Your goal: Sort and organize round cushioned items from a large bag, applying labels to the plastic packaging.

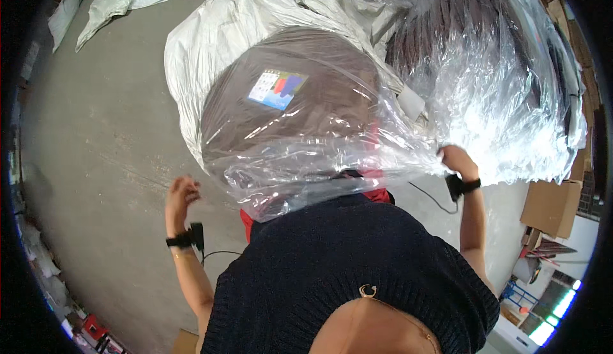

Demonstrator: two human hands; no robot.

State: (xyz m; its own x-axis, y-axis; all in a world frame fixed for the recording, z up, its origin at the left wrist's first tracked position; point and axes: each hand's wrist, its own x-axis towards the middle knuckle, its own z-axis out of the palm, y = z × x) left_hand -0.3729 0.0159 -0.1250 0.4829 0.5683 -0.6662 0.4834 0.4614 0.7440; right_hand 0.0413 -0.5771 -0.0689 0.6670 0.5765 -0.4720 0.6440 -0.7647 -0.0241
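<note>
— Since both arms reach forward around the load, what is each hand doing?

— The right hand (457, 159) is closed on a gathered edge of the clear plastic wrap (287, 162), drawing a bunched strip out to the right. The left hand (184, 195) is open with its fingers loosely bent, above the bare grey floor (115, 130) and apart from the wrap.

— Where exactly is the wrapped thing?

— The brown rounded bundle (325, 98) lies right in front of the person, between the two hands and a little beyond them. The wrap covers it and bunches in shiny folds at its near side, against the person's body. A colourful label (279, 90) shows on the bundle, left of its middle.

— And around it?

— A white sheet (191, 53) runs round its far and left sides, full of creases. To the right, just beside it, stands a bigger dark bundle (498, 79) in glossy plastic, with a cardboard box (552, 208) near its lower right edge. Each wrist carries a black strapped device (185, 238).
</note>
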